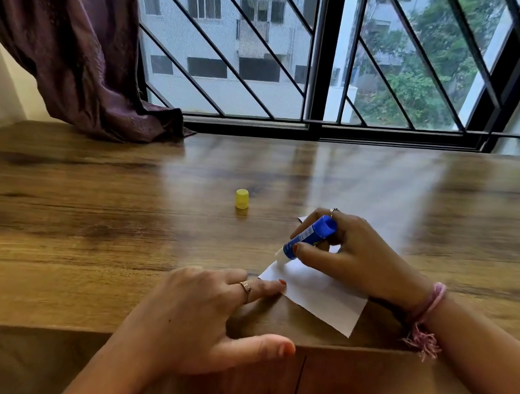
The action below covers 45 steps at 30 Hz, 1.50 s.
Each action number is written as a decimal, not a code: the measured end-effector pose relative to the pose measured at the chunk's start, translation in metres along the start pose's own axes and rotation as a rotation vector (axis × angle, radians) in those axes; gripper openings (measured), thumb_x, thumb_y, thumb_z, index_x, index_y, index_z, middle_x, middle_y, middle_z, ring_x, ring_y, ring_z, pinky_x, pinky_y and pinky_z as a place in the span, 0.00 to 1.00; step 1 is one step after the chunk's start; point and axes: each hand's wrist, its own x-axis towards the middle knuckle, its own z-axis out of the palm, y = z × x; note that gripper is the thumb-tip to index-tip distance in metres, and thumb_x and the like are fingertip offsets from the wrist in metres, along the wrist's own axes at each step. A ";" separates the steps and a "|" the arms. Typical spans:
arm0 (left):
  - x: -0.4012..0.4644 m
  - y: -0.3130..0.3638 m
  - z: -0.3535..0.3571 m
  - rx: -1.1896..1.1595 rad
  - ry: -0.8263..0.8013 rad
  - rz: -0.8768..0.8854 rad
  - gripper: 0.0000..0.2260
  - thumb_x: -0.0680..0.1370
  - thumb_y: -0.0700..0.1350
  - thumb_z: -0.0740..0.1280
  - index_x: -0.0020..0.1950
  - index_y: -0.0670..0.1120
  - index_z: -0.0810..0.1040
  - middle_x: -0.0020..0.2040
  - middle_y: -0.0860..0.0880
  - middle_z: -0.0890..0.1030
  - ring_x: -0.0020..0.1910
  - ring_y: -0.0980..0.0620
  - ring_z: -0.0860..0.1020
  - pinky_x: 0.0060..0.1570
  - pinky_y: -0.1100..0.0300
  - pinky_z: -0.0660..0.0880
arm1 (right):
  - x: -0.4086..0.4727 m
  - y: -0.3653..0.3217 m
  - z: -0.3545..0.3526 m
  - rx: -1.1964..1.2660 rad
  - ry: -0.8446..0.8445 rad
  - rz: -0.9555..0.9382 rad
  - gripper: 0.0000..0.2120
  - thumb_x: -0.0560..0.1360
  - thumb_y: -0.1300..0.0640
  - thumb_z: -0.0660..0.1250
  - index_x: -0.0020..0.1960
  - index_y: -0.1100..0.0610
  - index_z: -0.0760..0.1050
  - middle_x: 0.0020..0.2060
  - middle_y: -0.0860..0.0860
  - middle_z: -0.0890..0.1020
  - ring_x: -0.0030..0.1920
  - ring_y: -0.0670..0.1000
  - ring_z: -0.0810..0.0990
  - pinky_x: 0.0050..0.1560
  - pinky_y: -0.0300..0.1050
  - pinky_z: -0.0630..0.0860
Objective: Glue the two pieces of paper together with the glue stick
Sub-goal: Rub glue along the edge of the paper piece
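Note:
A white sheet of paper point(321, 294) lies near the front edge of the wooden table point(108, 222). My right hand point(353, 251) grips a blue glue stick point(309, 236), tilted, its white tip touching the paper's far left corner. My left hand point(206, 316) has its fingers stretched out, one fingertip pressing the paper's left edge. A small corner of a second white paper point(302, 219) peeks out behind my right hand; the rest is hidden. The glue stick's yellow cap point(242, 199) stands on the table, apart to the left.
A purple curtain point(73, 25) hangs down onto the table's back left. A barred window point(312, 49) runs along the table's far edge. The table's front edge lies just below my left hand.

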 end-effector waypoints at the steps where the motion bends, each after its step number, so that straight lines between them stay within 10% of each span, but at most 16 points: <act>1: 0.000 0.000 0.000 0.000 -0.007 -0.004 0.34 0.69 0.78 0.49 0.67 0.63 0.71 0.56 0.61 0.81 0.44 0.57 0.82 0.40 0.62 0.76 | 0.001 0.001 -0.001 -0.004 0.021 0.010 0.06 0.69 0.54 0.69 0.43 0.56 0.79 0.33 0.58 0.81 0.33 0.58 0.76 0.37 0.54 0.75; 19: 0.001 0.001 0.000 -0.020 -0.023 -0.019 0.35 0.67 0.79 0.47 0.68 0.66 0.69 0.60 0.62 0.79 0.49 0.57 0.81 0.44 0.62 0.73 | 0.004 0.006 -0.002 -0.093 0.140 0.077 0.07 0.68 0.54 0.69 0.43 0.56 0.79 0.25 0.42 0.77 0.26 0.42 0.72 0.29 0.32 0.67; 45: 0.001 -0.001 0.001 -0.025 -0.023 -0.018 0.37 0.64 0.81 0.43 0.69 0.70 0.64 0.63 0.66 0.75 0.52 0.59 0.79 0.46 0.64 0.72 | 0.006 0.006 -0.003 -0.097 0.126 0.108 0.08 0.68 0.52 0.71 0.43 0.57 0.79 0.23 0.40 0.76 0.27 0.42 0.72 0.29 0.32 0.67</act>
